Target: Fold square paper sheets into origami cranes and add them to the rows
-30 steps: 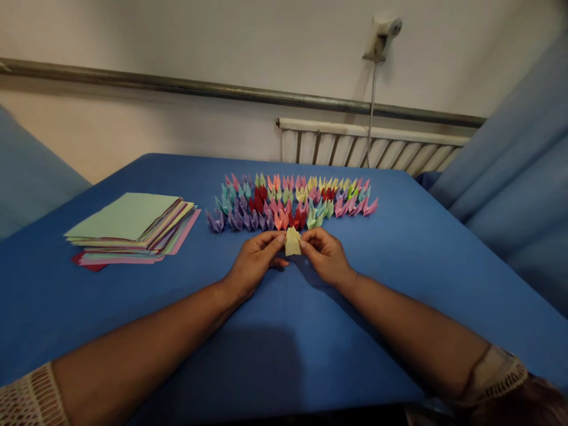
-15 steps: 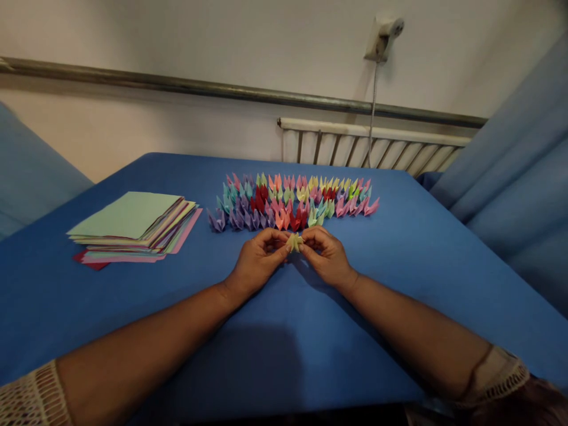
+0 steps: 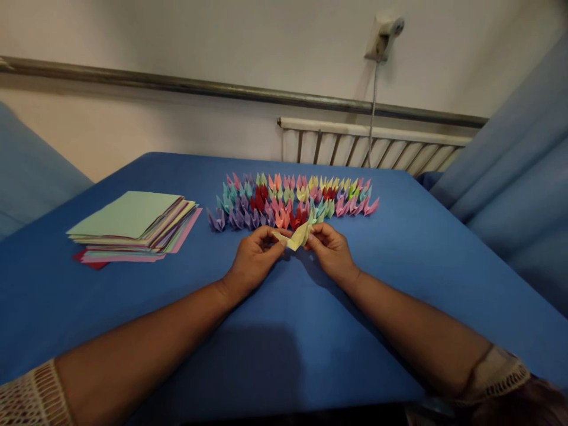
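Note:
A small pale yellow folded paper piece is pinched between both of my hands just above the blue table. My left hand grips its left tip with closed fingers. My right hand grips its right side, fingers curled. Just beyond my hands stand several rows of small folded paper cranes in purple, red, pink, green and yellow. A stack of coloured paper sheets, pale green on top, lies to the left.
Blue fabric hangs at the far right and at the far left. Behind the table a white slatted rail and a grey metal bar run along the wall. A white wall fitting has a cord hanging down.
The yellow piece stood upright and narrow a second ago. It was then squeezed small between my fingertips, and now it is pulled out sideways into a wider, slanted shape.

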The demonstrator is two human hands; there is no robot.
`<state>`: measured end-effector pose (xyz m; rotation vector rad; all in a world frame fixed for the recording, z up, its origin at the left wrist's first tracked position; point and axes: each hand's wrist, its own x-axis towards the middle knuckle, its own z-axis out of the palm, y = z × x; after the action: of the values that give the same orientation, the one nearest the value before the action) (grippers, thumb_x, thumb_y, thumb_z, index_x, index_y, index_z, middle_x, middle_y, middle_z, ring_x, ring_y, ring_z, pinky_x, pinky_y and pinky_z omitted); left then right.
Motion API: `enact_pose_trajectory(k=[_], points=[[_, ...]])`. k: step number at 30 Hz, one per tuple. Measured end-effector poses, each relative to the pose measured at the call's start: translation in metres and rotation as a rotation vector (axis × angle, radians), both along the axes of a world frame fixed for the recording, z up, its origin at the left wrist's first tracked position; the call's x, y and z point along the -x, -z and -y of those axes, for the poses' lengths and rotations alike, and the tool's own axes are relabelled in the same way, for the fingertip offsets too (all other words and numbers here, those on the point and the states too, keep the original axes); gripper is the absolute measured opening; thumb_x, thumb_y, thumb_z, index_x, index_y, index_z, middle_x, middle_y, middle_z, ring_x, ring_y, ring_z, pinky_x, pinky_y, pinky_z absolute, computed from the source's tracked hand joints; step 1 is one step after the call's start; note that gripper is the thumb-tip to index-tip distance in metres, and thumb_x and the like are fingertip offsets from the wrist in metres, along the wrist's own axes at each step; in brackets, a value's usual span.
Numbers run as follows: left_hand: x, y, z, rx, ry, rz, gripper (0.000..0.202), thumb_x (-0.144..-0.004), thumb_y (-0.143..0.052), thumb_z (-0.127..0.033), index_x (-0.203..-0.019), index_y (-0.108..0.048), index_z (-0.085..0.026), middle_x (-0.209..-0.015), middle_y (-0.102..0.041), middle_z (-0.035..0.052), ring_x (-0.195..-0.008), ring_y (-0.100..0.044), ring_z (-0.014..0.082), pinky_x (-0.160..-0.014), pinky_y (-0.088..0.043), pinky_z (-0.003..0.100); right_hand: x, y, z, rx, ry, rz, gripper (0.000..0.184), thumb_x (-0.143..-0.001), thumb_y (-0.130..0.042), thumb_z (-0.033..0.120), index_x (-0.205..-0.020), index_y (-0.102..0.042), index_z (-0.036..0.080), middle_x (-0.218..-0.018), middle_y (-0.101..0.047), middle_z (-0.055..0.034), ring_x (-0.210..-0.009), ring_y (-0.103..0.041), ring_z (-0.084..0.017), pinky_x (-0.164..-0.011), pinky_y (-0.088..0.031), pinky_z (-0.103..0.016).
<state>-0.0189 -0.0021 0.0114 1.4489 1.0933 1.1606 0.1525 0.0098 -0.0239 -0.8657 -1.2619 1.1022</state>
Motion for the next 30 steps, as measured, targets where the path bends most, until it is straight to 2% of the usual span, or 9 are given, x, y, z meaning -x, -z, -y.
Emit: enact_pose_trajectory(k=[5,9,11,14,17,20,25,28,30], points=[[-0.002,-0.004,0.002,-0.015,0.044,0.009,0.016,-0.075,-0.070,-0.029,-0.082,-0.063,-0.015,-0.098,-0.066,0.0054,-0.080,-0.062,0.0146,-0.076,-0.052,0.030,0.000,-0.002,0.000,-0.002,-0.014,-0.004,0.019,-0.079,-0.066,0.039,-0.083,-0.061,0.021,-0.071,-0.063,0.0021,-0.061,-0.057,-0.011,-0.061,-0.048,-0.026],[-0.003,-0.003,0.002,-0.063,0.056,0.016,0.016,-0.074,-0.070,-0.027,-0.072,-0.058,-0.016,-0.087,-0.065,0.0030,-0.080,-0.061,0.0144,-0.079,-0.050,0.029,0.001,-0.001,0.002,-0.023,-0.029,0.046,0.016,-0.081,-0.064,0.034,-0.088,-0.059,0.021,-0.073,-0.062,0.0020,-0.063,-0.058,-0.011,-0.062,-0.048,-0.026],[-0.003,0.000,0.001,-0.076,0.018,-0.003,0.017,-0.074,-0.070,-0.027,-0.071,-0.057,-0.016,-0.080,-0.063,0.0011,-0.076,-0.060,0.0134,-0.076,-0.050,0.028,0.001,-0.001,0.005,-0.055,-0.012,0.072,0.015,-0.081,-0.064,0.031,-0.089,-0.055,0.022,-0.075,-0.061,0.0022,-0.065,-0.059,-0.012,-0.063,-0.048,-0.026],[-0.002,0.003,0.000,-0.091,-0.089,-0.056,0.018,-0.074,-0.071,-0.028,-0.073,-0.058,-0.017,-0.076,-0.062,-0.0012,-0.069,-0.059,0.0117,-0.069,-0.050,0.025,0.001,-0.006,0.013,-0.161,0.090,0.208,0.015,-0.081,-0.065,0.029,-0.087,-0.053,0.022,-0.079,-0.057,0.0013,-0.067,-0.057,-0.012,-0.065,-0.047,-0.026],[-0.002,0.004,0.001,-0.133,-0.132,-0.095,0.017,-0.075,-0.069,-0.030,-0.075,-0.059,-0.017,-0.083,-0.065,0.0008,-0.074,-0.062,0.0134,-0.070,-0.051,0.026,0.001,-0.012,0.022,-0.245,0.132,0.366,0.019,-0.080,-0.068,0.032,-0.089,-0.055,0.022,-0.080,-0.056,0.0010,-0.067,-0.054,-0.012,-0.064,-0.046,-0.027],[-0.002,0.003,0.005,-0.205,-0.062,-0.167,0.014,-0.079,-0.067,-0.029,-0.075,-0.061,-0.017,-0.098,-0.067,0.0049,-0.088,-0.065,0.0173,-0.078,-0.052,0.029,0.002,-0.015,0.025,-0.258,0.119,0.424,0.026,-0.078,-0.071,0.033,-0.095,-0.055,0.022,-0.080,-0.057,0.0010,-0.066,-0.054,-0.012,-0.062,-0.046,-0.026],[-0.002,0.001,0.009,-0.255,0.034,-0.204,0.013,-0.082,-0.065,-0.027,-0.074,-0.062,-0.017,-0.108,-0.067,0.0074,-0.097,-0.065,0.0199,-0.083,-0.053,0.032,0.001,-0.014,0.021,-0.317,0.087,0.462,0.006,-0.087,-0.060,0.027,-0.086,-0.058,0.021,-0.081,-0.057,-0.0006,-0.069,-0.055,-0.013,-0.065,-0.046,-0.026],[-0.002,0.000,0.008,-0.232,0.036,-0.149,0.015,-0.082,-0.065,-0.029,-0.074,-0.062,-0.017,-0.109,-0.067,0.0080,-0.100,-0.065,0.0205,-0.083,-0.053,0.033,-0.001,-0.011,0.016,-0.347,0.095,0.466,0.009,-0.090,-0.053,0.022,-0.086,-0.061,0.021,-0.084,-0.059,-0.0022,-0.074,-0.057,-0.014,-0.068,-0.046,-0.027],[-0.001,-0.001,0.007,-0.211,0.025,-0.116,0.012,-0.083,-0.064,-0.030,-0.082,-0.064,-0.017,-0.110,-0.067,0.0077,-0.101,-0.064,0.0206,-0.084,-0.053,0.033,-0.003,-0.010,0.014,-0.364,0.119,0.470,0.011,-0.090,-0.051,0.020,-0.087,-0.062,0.021,-0.085,-0.060,-0.0026,-0.076,-0.058,-0.014,-0.070,-0.047,-0.028]])
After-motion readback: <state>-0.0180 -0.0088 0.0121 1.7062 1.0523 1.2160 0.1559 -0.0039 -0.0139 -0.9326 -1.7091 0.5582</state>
